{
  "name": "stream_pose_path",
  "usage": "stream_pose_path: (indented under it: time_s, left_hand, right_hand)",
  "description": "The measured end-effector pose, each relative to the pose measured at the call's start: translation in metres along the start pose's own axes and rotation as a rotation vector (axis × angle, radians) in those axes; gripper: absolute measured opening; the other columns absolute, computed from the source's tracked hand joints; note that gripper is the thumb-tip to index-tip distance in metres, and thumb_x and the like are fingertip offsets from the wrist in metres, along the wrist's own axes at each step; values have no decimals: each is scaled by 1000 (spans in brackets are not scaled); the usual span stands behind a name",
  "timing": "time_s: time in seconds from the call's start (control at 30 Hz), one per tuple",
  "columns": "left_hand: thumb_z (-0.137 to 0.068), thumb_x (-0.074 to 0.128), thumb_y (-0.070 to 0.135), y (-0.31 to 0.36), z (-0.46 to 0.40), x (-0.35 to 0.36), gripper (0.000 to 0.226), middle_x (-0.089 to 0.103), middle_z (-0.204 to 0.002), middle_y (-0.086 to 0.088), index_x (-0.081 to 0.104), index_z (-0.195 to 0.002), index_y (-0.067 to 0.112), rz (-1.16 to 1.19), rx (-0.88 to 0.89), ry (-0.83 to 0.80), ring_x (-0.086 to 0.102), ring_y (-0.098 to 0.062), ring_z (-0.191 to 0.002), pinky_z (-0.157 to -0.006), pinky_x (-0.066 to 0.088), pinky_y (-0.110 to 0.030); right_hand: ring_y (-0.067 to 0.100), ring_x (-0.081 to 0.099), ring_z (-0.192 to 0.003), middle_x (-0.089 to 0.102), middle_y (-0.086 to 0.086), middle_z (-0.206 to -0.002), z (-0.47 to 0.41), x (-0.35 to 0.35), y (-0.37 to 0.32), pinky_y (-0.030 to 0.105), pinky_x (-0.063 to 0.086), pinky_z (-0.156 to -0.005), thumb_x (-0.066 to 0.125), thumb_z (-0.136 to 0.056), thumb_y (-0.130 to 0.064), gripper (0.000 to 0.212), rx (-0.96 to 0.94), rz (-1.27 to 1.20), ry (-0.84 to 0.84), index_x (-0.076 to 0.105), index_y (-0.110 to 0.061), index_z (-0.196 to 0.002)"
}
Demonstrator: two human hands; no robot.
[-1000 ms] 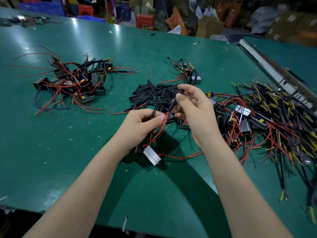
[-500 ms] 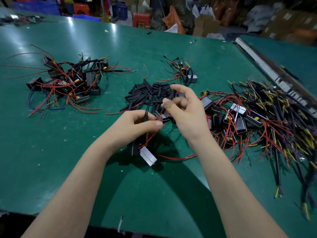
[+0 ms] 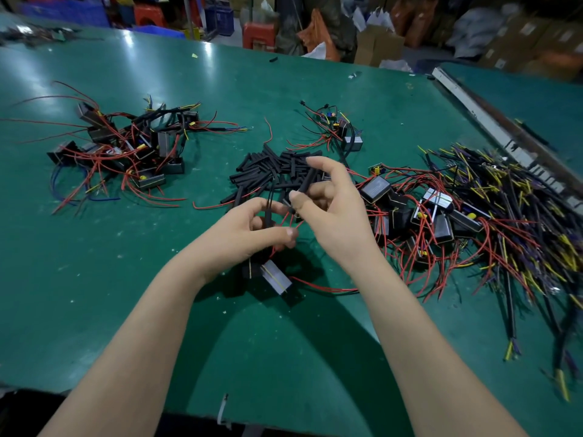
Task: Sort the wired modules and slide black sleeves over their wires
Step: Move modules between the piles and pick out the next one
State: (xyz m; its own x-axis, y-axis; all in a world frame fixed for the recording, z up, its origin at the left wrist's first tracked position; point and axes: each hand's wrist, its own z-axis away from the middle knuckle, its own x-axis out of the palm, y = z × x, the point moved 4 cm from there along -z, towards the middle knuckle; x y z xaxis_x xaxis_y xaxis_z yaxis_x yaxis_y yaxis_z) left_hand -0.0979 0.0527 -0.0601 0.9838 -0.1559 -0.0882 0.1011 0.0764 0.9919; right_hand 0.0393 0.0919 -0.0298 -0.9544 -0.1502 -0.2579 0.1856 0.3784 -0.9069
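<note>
Above the middle of the green worktop (image 3: 157, 310), both forearms reach forward and meet over a wired module (image 3: 276, 276) that lies just below the hands. The left hand (image 3: 249, 231) is turned palm inward, wrist bent slightly down; its thumb and fingers (image 3: 285, 233) are curled together and pinch a thin bundle of black and red wires (image 3: 269, 206) that rises from the module. The right hand (image 3: 334, 212) is raised a little higher, palm facing left. Its thumb and bent forefinger are clamped on a black sleeve (image 3: 307, 182) that slants up and away from the thumb tip, while the other fingers spread loosely behind it.

Just beyond the fingers of both hands lies a loose pile of black sleeves (image 3: 268, 171). Well to the left of the left hand sits a sorted pile of modules (image 3: 126, 146) with red wires. Close to the right of the right hand spreads a bigger heap of modules (image 3: 441, 212), running into a tangle of black, yellow and red wires (image 3: 520, 231). Beyond the sleeve pile rests a small separate cluster (image 3: 340, 130).

Compared with half a second ago, the right hand has lifted the sleeve slightly and opened its outer fingers wider; the left hand keeps its pinch on the wires, and the module has stayed beneath it.
</note>
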Motion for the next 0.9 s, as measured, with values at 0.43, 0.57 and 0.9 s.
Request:
stream_pose_path:
  time_s: [0.43,0.57,0.9]
  left_hand:
    - [-73,70,13,0,-1,-4,45,74,-75,-6,45,-110,19,81,23,114,68,-12,-61,-53,51,-20]
    - [-77,71,9,1,-2,-5,39,74,-80,-8,49,-106,22,62,58,166,71,-17,-71,-62,54,-25]
    - [-82,68,10,2,-2,-1,24,74,-80,-3,58,-103,13,-22,105,108,70,-15,-71,-72,54,-31]
  right_hand:
    - [10,62,-66,64,-11,-68,3,8,9,37,52,-78,70,-85,-10,62,137,-72,-88,35,-21,-135]
    - [2,59,-52,63,-10,-62,5,7,8,17,49,-59,68,-85,-3,55,208,-193,-108,38,-17,-130]
    - [4,55,-45,65,-3,-66,3,-3,-7,10,39,-45,49,-100,-21,16,188,-198,-35,63,-14,-97]
